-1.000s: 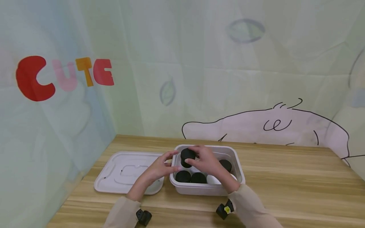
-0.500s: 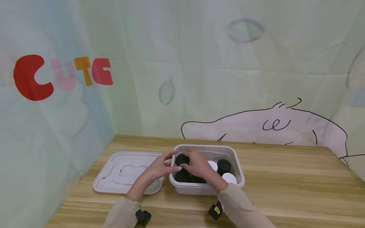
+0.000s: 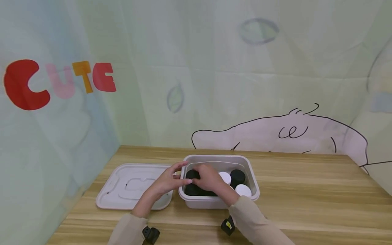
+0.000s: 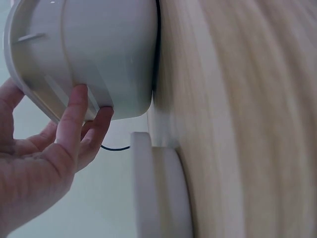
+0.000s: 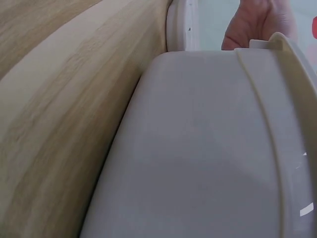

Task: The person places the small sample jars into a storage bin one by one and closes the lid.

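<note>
A pale plastic box [image 3: 200, 204] stands on the table, holding several black cylinders [image 3: 237, 177] and white round-topped pieces [image 3: 243, 190]. My left hand [image 3: 169, 179] grips its left rim; in the left wrist view bent fingers [image 4: 74, 111] touch the outer wall. Reaching into the box, my right hand [image 3: 209, 177] has finger and thumb at a black cylinder [image 3: 192, 174] in the back-left corner, apparently pinching it. The right fingertips are partly hidden. From the right wrist only the box's outer wall [image 5: 198, 139] shows, with the left hand [image 5: 262, 22] beyond.
A flat pale lid [image 3: 119, 190] lies on the wooden table [image 3: 294, 190] to the left of the box, close to it. Behind the table hangs a printed cloth [image 3: 153, 85]. Small black devices [image 3: 151, 234] are strapped to both wrists.
My right hand has lowered a black cylinder into the box's back-left corner and shifted slightly left. My left hand keeps its place on the rim. The head view has turned slightly right.
</note>
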`<state>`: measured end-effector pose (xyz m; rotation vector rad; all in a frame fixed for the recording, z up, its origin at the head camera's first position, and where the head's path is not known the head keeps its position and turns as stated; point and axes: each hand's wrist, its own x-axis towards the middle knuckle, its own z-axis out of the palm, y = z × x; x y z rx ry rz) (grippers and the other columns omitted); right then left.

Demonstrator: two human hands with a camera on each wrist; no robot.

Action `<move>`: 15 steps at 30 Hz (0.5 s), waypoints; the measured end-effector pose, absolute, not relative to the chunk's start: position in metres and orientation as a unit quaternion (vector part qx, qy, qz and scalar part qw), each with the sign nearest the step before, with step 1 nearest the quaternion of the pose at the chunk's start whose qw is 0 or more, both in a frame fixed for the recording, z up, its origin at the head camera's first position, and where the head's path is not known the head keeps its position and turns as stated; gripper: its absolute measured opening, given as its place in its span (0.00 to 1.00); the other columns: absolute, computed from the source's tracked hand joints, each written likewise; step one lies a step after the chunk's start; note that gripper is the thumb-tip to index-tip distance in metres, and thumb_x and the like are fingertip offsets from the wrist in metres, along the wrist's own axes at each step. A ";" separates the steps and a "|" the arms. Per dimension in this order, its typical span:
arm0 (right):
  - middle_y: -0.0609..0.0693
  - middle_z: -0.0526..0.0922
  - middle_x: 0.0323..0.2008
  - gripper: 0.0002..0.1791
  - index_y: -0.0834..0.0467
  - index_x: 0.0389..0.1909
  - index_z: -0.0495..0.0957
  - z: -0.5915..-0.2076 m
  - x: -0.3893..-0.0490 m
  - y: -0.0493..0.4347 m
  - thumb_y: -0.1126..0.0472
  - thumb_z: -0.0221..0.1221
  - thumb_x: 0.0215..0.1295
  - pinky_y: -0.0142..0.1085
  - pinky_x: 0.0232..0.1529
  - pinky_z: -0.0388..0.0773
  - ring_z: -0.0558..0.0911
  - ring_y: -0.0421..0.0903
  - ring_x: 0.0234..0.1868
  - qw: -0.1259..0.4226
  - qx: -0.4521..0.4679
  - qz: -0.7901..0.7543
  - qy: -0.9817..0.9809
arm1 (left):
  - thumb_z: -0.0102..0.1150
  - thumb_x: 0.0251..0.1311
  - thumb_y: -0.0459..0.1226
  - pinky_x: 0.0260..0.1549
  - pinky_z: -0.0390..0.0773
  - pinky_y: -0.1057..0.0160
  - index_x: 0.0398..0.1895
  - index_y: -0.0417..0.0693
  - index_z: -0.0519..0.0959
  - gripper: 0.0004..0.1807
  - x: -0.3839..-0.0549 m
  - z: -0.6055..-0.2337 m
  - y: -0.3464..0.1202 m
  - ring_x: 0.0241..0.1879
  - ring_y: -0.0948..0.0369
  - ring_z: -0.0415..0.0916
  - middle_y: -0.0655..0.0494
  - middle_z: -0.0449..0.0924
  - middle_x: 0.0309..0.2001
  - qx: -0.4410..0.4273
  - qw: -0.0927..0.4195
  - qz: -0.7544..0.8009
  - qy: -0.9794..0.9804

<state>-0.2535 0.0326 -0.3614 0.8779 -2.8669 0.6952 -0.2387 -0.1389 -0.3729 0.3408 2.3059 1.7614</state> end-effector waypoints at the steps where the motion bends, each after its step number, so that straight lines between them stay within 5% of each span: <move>1: 0.52 0.81 0.31 0.09 0.60 0.34 0.79 -0.361 -0.254 0.032 0.61 0.63 0.53 0.37 0.35 0.72 0.73 0.42 0.30 0.030 0.283 0.225 -0.932 | 0.65 0.51 0.36 0.39 0.77 0.56 0.64 0.43 0.61 0.36 -0.239 -0.373 -0.139 0.58 0.40 0.64 0.41 0.57 0.65 0.116 0.109 0.598 0.786; 15: 0.54 0.81 0.32 0.17 0.64 0.46 0.78 -0.359 -0.247 0.047 0.62 0.61 0.55 0.36 0.32 0.71 0.72 0.43 0.26 0.012 0.286 0.291 -0.913 | 0.64 0.52 0.38 0.42 0.77 0.52 0.64 0.44 0.61 0.36 -0.237 -0.370 -0.139 0.58 0.39 0.64 0.42 0.57 0.65 0.107 0.108 0.586 0.796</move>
